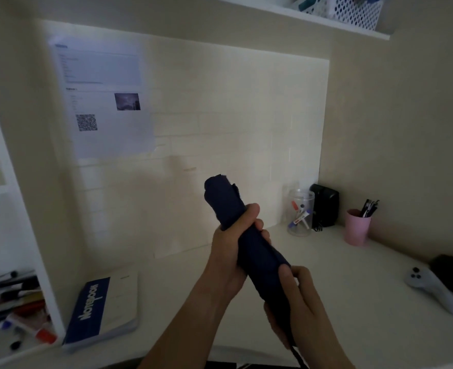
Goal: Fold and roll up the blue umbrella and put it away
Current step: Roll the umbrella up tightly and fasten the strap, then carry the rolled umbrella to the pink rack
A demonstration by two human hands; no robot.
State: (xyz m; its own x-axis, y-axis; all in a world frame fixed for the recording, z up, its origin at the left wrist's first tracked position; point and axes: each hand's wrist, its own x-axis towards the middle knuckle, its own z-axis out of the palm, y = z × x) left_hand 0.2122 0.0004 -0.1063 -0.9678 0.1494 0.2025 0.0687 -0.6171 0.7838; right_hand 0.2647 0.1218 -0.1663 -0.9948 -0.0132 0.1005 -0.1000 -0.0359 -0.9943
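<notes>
Head view: 2 hands grasp the rolled umbrella [249, 243] above the desk [353, 302], left hand [230, 257] mid-roll, right hand [297, 302] at the handle end; left of them lies a "NOTEBOOK" [100, 310].

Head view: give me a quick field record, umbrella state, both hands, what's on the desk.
umbrella: blue umbrella folded and rolled, held tilted above the desk
left hand: left hand wrapped around its upper half
right hand: right hand gripping its lower end
strap: dark cord hangs below the right hand; closure not visible
desk left: notebook
desk right: clear jar, pink cup with pens, white controller
put away: not yet
</notes>
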